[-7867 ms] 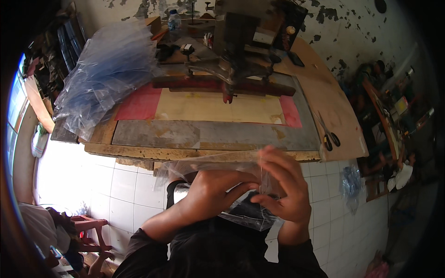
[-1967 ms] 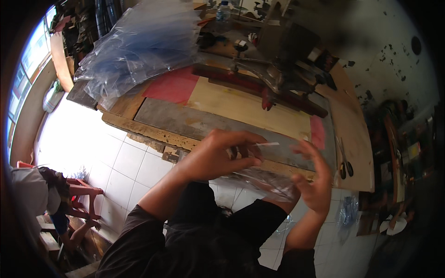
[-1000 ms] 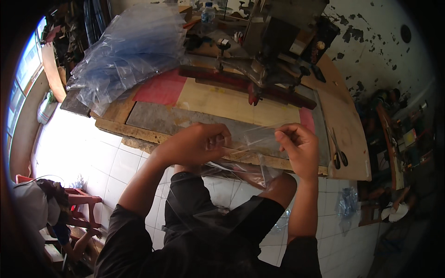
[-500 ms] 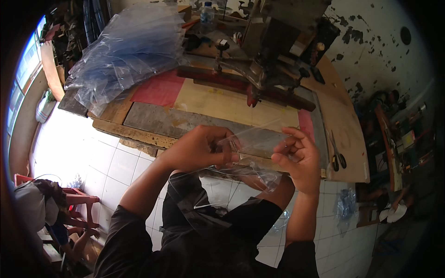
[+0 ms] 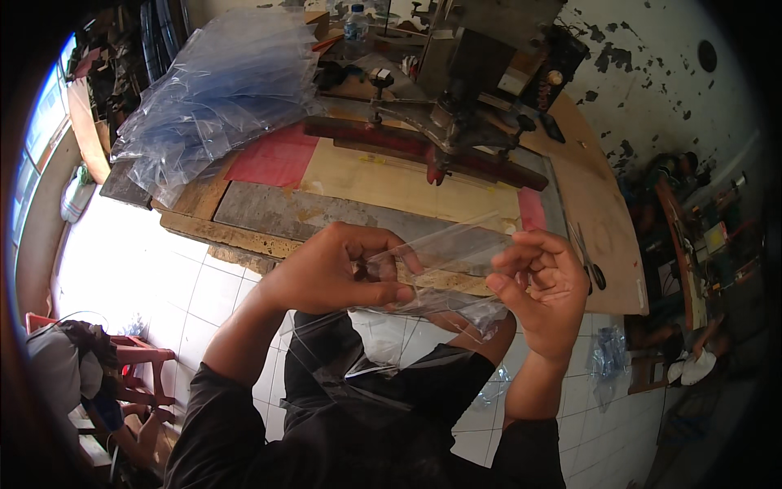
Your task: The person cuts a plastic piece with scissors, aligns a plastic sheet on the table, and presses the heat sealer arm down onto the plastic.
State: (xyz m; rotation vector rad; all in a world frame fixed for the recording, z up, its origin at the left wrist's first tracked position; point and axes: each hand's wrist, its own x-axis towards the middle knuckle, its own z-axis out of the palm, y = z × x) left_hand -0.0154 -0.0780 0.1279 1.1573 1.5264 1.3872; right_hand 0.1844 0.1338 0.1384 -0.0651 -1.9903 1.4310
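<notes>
My left hand (image 5: 338, 273) pinches one end of a clear plastic bag (image 5: 444, 257) held flat in front of my chest. My right hand (image 5: 542, 289) grips the bag's other end with curled fingers. More clear plastic hangs below the hands over my lap. Beyond the hands lies a wooden workbench (image 5: 244, 236) with a pale board and red patches on it.
A heap of clear plastic bags (image 5: 220, 85) covers the bench's far left. A dark metal press machine (image 5: 464, 106) stands at the back. Scissors (image 5: 588, 261) lie at the bench's right side. A person sits low at the left (image 5: 69, 375) on white tiled floor.
Both hands with the clear bag have stayed in front of the bench; the right hand has shifted slightly and the bag is stretched flatter between the hands.
</notes>
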